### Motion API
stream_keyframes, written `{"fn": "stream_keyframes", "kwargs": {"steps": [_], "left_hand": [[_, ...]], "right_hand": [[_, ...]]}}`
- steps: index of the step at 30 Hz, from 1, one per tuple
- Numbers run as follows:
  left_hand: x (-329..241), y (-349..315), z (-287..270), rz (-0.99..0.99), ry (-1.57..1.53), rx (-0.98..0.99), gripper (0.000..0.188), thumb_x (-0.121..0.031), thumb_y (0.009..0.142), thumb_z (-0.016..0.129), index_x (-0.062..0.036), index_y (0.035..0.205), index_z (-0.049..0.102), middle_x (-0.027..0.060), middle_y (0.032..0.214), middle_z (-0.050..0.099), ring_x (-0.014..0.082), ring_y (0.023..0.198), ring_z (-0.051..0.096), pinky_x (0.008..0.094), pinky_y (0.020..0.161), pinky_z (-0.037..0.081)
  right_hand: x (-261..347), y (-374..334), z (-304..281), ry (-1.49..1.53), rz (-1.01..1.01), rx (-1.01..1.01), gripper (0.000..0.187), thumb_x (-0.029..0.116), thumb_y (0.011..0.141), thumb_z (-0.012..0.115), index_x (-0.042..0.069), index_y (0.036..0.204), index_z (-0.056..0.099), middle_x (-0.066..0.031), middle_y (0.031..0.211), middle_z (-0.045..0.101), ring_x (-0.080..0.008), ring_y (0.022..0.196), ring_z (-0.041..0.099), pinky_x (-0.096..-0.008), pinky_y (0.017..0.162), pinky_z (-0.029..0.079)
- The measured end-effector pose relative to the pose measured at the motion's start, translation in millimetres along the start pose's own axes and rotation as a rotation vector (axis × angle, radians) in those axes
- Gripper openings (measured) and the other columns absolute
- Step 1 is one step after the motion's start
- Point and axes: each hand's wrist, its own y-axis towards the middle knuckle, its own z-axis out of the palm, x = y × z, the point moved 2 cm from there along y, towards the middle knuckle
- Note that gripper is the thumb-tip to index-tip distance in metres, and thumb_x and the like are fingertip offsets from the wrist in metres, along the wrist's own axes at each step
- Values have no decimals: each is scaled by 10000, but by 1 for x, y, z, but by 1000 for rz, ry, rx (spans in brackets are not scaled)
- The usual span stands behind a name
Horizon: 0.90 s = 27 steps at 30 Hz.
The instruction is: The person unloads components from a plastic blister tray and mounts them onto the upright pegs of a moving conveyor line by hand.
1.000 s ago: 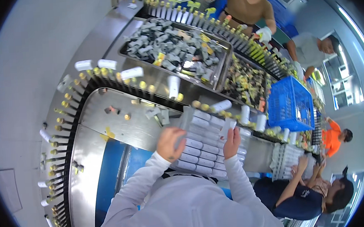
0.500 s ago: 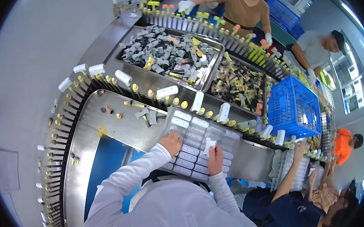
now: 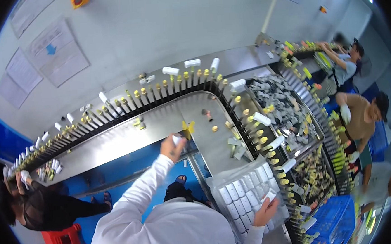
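My left hand [image 3: 172, 150] is raised off the tray, over the inner edge of the steel table, with its fingers closed round a small white casing [image 3: 177, 139] that is partly hidden. My right hand [image 3: 266, 213] grips another white oblong casing [image 3: 268, 195] above the near right part of a clear plastic tray [image 3: 214, 183]. Rows of rounded white casings [image 3: 231, 191] fill much of this tray, and several of its pockets show only clear plastic. The tray rests on the steel tabletop beside the conveyor line.
A curved conveyor with yellow-tipped upright pegs [image 3: 145, 91] wraps round the table, some carrying white casings. Beyond it stand metal trays of grey clips [image 3: 279, 102] and mixed small parts [image 3: 314, 170], and a blue crate [image 3: 334, 223]. Co-workers stand at right; one person [image 3: 51, 200] is at far left.
The view has swung to the left. My left hand has left the tray and moved away leftward with a white casing in it; my right hand stays over the tray with its casing.
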Motion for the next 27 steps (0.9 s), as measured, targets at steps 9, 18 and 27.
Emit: {"fn": "stream_keyframes", "kwargs": {"steps": [9, 18, 27], "left_hand": [[115, 203, -156, -176, -69, -593, 495, -433, 910, 659, -17, 1153, 546, 271, 953, 671, 425, 919, 663, 456, 792, 508], [172, 326, -179, -163, 864, 86, 595, -599, 841, 644, -30, 1014, 642, 235, 992, 692, 418, 974, 657, 515, 807, 510], [229, 290, -252, -237, 863, -289, 753, -656, 885, 523, -2, 1254, 578, 267, 1187, 636, 438, 1104, 604, 498, 925, 478]], "right_hand": [[29, 58, 52, -769, -2, -55, 438, 329, 996, 533, -61, 1194, 522, -294, 1121, 611, -487, 1010, 596, -511, 818, 485], [3, 45, 68, -677, 75, -231, 550, 345, 1001, 540, -100, 1317, 471, -294, 1310, 532, -426, 1220, 504, -452, 1046, 394], [27, 29, 93, -4, 30, -334, 249, 207, 1003, 537, -28, 1085, 553, -121, 972, 655, -151, 780, 631, -301, 685, 500]]}}
